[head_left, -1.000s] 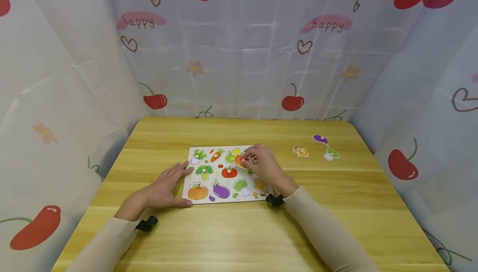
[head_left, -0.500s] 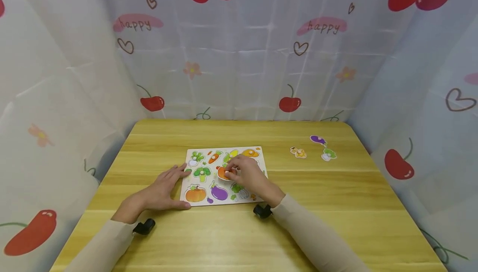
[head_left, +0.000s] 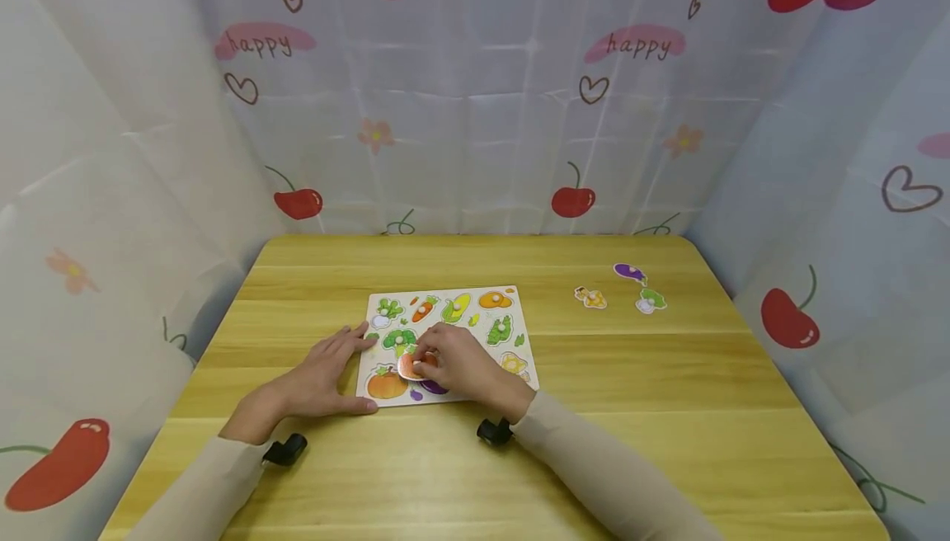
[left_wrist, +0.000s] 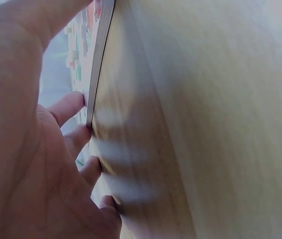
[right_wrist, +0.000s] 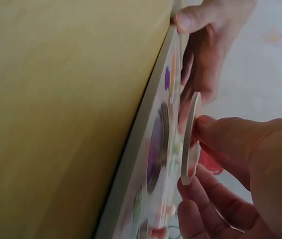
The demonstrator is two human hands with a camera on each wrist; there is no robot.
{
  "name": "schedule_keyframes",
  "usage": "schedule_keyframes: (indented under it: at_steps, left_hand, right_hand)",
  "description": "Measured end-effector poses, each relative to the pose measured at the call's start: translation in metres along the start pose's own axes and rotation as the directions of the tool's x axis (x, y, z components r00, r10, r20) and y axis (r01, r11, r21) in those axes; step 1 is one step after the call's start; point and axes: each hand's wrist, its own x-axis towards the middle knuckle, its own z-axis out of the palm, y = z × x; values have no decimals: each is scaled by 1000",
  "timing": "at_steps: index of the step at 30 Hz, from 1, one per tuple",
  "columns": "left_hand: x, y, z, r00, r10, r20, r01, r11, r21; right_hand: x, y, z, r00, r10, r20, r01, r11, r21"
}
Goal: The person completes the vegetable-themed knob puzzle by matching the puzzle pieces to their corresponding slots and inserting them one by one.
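Observation:
In the head view my right hand [head_left: 460, 364] pinches an orange pumpkin puzzle piece [head_left: 409, 364] over the lower left part of the vegetable puzzle board [head_left: 486, 319]. Seen from the right wrist, the thumb and fingers hold the piece [right_wrist: 189, 144] tilted and apart from the board, beside the purple eggplant recess [right_wrist: 155, 149]. Most of its printed face is covered by the fingers. Spread along the board's left side, my left hand [head_left: 319, 372] touches the edge with its thumb and fingertips. The left wrist view shows these fingers [left_wrist: 71, 107] against the board's edge.
On the wooden table [head_left: 668, 409], to the right of the board, lie three loose pieces: a yellow one [head_left: 590, 298], an eggplant [head_left: 630, 273] and a leafy green [head_left: 651, 302]. A cherry-print curtain [head_left: 490, 129] hangs behind the table and at both sides.
My right hand has carried the pumpkin piece from the board's upper right, across the tomato, to the lower left. The left hand stays on the board's edge. The head view shifts slightly.

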Motion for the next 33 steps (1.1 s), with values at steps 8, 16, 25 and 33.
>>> schedule_keyframes:
  at_steps: [8,16,25,33]
  left_hand:
    - [0,2,-5,1000,4,7,-4,1000,-5]
    - [-1,2,-5,1000,-12,8,12,1000,-13]
    - [-3,2,-2,1000,-24,11,24,1000,-11]
    - [-2,2,0,1000,-24,7,24,1000,-12]
  right_hand:
    - [7,-13,13,998,-14,54,16,1000,-26]
    - [14,-20,24,997,-32,76,33,999,-14]
    - [17,-25,35,997,-40,69,40,999,-10]
    - [18,-28,38,997,-35,72,37,999,-18]
